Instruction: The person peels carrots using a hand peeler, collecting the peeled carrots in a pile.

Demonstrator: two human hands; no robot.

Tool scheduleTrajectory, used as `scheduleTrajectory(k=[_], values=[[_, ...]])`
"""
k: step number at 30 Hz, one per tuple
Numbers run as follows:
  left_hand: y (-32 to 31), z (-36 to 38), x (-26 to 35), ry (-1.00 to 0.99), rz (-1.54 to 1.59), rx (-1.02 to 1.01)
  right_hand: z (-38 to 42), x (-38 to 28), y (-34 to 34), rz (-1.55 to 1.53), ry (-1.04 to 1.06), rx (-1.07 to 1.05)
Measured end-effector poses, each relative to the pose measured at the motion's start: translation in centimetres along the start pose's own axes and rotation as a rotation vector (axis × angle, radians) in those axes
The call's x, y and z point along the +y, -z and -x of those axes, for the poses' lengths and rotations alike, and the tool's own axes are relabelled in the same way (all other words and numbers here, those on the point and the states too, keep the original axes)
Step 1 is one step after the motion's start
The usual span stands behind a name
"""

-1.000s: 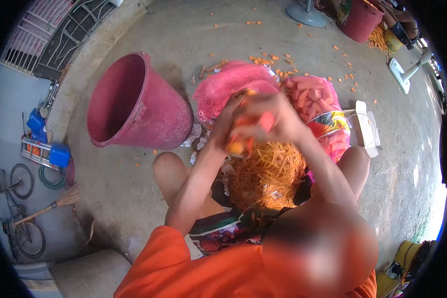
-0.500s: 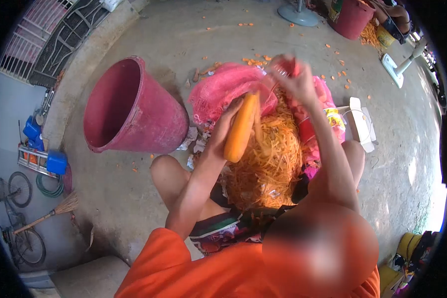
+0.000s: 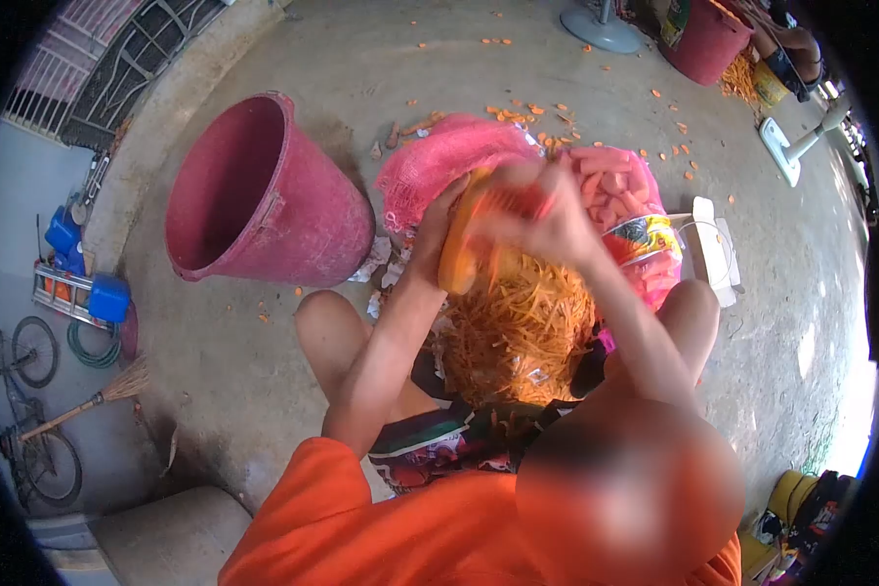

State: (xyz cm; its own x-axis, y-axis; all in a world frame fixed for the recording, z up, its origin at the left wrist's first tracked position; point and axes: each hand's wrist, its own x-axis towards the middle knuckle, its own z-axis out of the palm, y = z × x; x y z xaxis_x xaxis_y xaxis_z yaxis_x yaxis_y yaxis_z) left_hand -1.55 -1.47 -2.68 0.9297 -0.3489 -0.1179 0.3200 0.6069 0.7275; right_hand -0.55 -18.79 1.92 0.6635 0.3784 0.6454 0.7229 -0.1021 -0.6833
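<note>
You see an orange carrot [image 3: 459, 256], an orange heap of peelings [image 3: 523, 337], a pink net sack [image 3: 439, 161], a dark red bucket [image 3: 303, 230] and grey concrete floor [image 3: 361, 59].

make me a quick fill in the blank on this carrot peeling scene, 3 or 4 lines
1. The left hand grips a ____ that it holds over the heap of orange peelings.
2. The big red bucket on the concrete floor lies tipped on its ____.
3. The peeled carrots sit in a bag beside a mesh sack whose colour is ____.
4. The right hand is blurred just to the ____ of the left one in the picture.

Missing words: carrot; side; pink; right
</note>
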Motion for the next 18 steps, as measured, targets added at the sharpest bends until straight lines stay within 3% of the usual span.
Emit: scheduleTrajectory(k=[1, 2, 3, 4, 5, 6, 8, 9, 11, 12, 13, 15, 16, 18], values=[[-0.7, 0.0, 0.3, -0.001, -0.006, -0.003, -0.3, -1.5, -0.9, -0.057, 0.161, -0.153], [-1.4, 0.2, 0.3, 0.004, 0.078, 0.058, 0.0, -0.4, -0.3, 0.006, 0.068, -0.18], [-1.7, 0.8, 0.1, 0.014, 0.165, 0.128, 0.3, 1.1, 0.8, 0.06, -0.145, -0.079], [1.5, 0.8, 0.5, 0.155, 0.164, -0.235, -0.3, 3.0, 2.6, 0.007, -0.302, 0.078], [1.7, 0.6, 0.4, 0.164, 0.163, -0.237, -0.9, 4.2, 4.0, -0.04, -0.452, 0.235], [1.8, 0.6, 0.1, 0.185, 0.23, -0.192, -0.3, 4.4, 3.7, -0.038, -0.46, 0.241], [2.7, -0.2, -0.1, 0.213, 0.306, -0.156, -0.3, 5.1, 2.9, -0.307, -0.395, 0.263], [2.0, 0.1, -0.3, 0.21, 0.308, -0.157, 0.7, 2.5, 0.9, -0.196, -0.339, 0.152], [-0.2, 0.3, -0.3, -0.071, -0.102, 0.136, -0.6, -2.2, -1.0, 0.008, 0.247, -0.126], [-0.2, 0.2, -0.2, -0.077, -0.227, 0.09, 0.1, -0.6, 0.0, -0.025, 0.111, -0.181], [0.0, 0.7, -0.5, -0.063, -0.229, 0.098, 0.5, 1.8, 0.9, 0.109, -0.051, -0.081], [0.6, 1.0, -0.1, 0.164, -0.043, 0.068, -0.1, 5.5, 4.5, -0.071, -0.419, 0.249], [2.3, 0.3, 0.4, 0.326, 0.26, -0.225, 0.1, 4.8, 4.5, -0.066, -0.425, 0.253], [2.9, -0.5, -0.2, 0.256, 0.292, -0.224, -0.2, 3.4, 4.1, -0.331, -0.37, 0.282]])
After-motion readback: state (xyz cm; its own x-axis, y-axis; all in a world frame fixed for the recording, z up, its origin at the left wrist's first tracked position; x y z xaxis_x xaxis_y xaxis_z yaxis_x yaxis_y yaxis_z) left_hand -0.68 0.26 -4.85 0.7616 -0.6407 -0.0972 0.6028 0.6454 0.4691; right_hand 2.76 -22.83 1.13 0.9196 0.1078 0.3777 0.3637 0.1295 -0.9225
